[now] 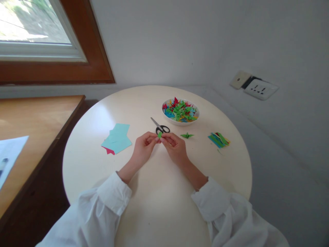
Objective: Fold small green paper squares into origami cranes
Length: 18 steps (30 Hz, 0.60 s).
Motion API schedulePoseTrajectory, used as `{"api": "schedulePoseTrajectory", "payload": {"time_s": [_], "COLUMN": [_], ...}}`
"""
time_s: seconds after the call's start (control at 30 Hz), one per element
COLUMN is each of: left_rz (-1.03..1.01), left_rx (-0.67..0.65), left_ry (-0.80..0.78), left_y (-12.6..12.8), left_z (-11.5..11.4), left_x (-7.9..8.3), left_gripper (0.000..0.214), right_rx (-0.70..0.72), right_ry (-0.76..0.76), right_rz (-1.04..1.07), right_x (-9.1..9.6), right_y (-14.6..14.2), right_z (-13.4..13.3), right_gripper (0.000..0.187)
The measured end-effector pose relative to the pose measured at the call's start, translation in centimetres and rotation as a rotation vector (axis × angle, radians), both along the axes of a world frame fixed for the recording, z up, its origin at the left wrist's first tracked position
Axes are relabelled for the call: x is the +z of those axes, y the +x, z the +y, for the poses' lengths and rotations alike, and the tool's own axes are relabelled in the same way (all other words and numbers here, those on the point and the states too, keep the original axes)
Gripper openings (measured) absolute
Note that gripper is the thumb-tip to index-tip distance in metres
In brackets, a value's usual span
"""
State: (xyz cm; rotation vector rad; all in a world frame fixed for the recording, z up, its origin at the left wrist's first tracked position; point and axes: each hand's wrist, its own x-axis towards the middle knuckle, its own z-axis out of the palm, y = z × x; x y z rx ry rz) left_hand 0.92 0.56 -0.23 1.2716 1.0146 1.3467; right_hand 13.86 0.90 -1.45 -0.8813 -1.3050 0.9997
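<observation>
Between the fingertips of my left hand [144, 145] and my right hand [176, 146] is a small folded green paper [159, 134]. Both hands pinch it, one from each side, above the middle of the table. Its exact folded shape is partly hidden by my fingers. Just behind the fingertips lie scissors [156, 123] with black handles, their blades pointing away to the left. A finished green paper crane [187, 136] rests on the table to the right of my right hand.
A white bowl [177, 122] full of colourful paper cranes stands at the back of the round white table [159, 212]. Light blue paper sheets [118, 139] lie left, over a red one [110, 151]. Coloured paper strips [219, 140] are at right. A wooden desk [38, 113] stands left.
</observation>
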Motion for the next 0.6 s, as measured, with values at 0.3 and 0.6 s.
{"api": "schedulePoseTrajectory", "payload": {"time_s": [0.3, 0.6], "left_rz": [0.025, 0.044], "left_rx": [0.044, 0.065], "left_ry": [0.032, 0.042], "left_y": [0.14, 0.31], "left_z": [0.04, -0.05], "left_x": [-0.19, -0.1], "left_gripper": [0.012, 0.008], "right_rx": [-0.071, -0.074], "right_ry": [0.032, 0.013], "right_rz": [-0.034, -0.023], "right_x": [-0.18, -0.19], "right_y": [-0.46, -0.78], "right_z": [-0.19, -0.36], "right_gripper": [0.005, 0.004]}}
